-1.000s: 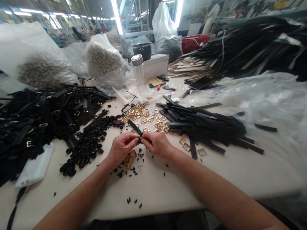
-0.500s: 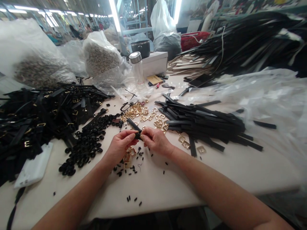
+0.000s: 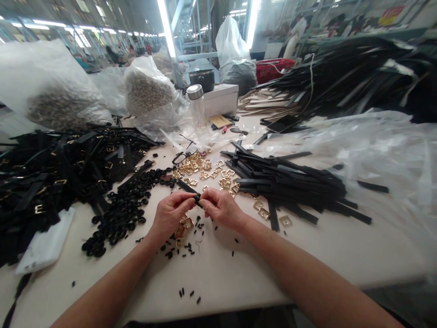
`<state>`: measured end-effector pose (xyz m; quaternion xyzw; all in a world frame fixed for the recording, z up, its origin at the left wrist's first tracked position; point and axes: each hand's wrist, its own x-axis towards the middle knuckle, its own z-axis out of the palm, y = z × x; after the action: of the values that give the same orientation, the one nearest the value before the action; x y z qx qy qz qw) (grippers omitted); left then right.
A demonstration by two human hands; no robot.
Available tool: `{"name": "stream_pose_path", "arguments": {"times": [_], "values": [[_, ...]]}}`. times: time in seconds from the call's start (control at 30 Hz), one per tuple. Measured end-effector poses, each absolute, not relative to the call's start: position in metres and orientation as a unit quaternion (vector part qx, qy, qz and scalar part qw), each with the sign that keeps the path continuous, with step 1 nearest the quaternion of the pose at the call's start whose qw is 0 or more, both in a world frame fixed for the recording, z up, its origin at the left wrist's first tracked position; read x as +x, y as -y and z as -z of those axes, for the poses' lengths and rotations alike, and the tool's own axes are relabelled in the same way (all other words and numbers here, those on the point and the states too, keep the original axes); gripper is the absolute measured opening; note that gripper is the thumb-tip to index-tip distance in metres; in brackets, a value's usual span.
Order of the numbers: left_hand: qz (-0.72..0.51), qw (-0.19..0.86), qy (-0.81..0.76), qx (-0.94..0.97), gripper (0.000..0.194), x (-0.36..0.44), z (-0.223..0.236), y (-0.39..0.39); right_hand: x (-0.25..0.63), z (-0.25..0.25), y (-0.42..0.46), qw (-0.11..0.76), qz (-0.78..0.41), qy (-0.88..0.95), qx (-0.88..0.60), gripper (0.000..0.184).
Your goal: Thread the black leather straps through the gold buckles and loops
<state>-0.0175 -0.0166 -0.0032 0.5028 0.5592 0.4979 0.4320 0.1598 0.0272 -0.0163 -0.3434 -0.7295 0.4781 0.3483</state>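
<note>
2 hands (image 3: 196, 212) pinch 1 black strap (image 3: 186, 186) near gold buckles (image 3: 194, 164).

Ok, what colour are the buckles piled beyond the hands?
The buckles are gold, best in the head view.

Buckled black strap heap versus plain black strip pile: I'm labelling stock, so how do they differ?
The strap heap has gold buckles fitted; the strip pile shows none fitted. The strap heap is tangled at many angles, while the strip pile lies mostly in one direction. Both are black and lie on the table.
</note>
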Motion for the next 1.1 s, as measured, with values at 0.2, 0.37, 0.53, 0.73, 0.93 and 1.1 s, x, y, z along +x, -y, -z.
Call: {"name": "stream_pose_path", "arguments": {"times": [0.2, 0.37, 0.53, 0.73, 0.93, 1.1], "values": [[-0.507, 0.504, -0.541, 0.442, 0.022, -0.014, 0.0, 0.015, 0.162, 0.017, -0.028, 0.344, -0.397, 0.769, -0.363, 0.009], [-0.551, 0.547, -0.522, 0.353, 0.022, -0.016, 0.0, 0.014, 0.162, 0.015, -0.026, 0.42, -0.293, 0.767, -0.386, 0.04], [-0.571, 0.607, -0.484, 0.268, 0.027, -0.013, -0.003, 0.014, 0.154, 0.018, -0.022, 0.411, -0.309, 0.776, -0.366, 0.034], [-0.566, 0.654, -0.459, 0.203, 0.031, -0.01, -0.007, 0.016, 0.153, 0.025, -0.025, 0.436, -0.342, 0.757, -0.346, 0.02], [-0.568, 0.669, -0.446, 0.176, 0.032, -0.014, -0.001, 0.015, 0.155, 0.023, -0.028, 0.479, -0.357, 0.749, -0.288, 0.021], [-0.561, 0.674, -0.448, 0.176, 0.031, -0.014, -0.001, 0.015, 0.158, 0.019, -0.027, 0.473, -0.315, 0.772, -0.284, 0.013]]}}
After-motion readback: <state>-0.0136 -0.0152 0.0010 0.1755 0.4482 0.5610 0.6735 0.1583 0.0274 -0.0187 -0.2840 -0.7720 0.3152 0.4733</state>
